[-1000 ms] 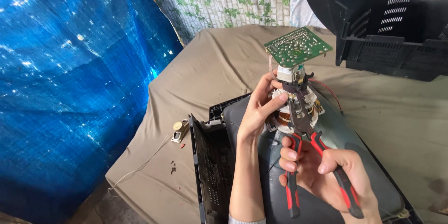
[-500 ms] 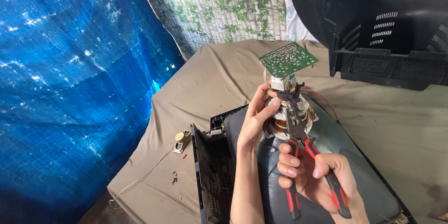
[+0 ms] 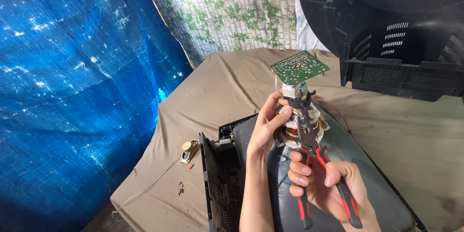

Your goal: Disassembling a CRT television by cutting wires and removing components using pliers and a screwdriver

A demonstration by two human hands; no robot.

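While the view has tilted up since before, the left hand [image 3: 267, 128] still pinches the yoke [image 3: 300, 124] on the tube neck; the right hand [image 3: 328, 186] stays wrapped round the pliers [image 3: 314, 164], tips at the yoke, board [image 3: 299, 66] above.

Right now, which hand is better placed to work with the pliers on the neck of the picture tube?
Probably the right hand: it holds the red-and-black pliers, whose tips are at the coil assembly on the tube neck. The left hand grips that assembly below the green circuit board, steadying it.
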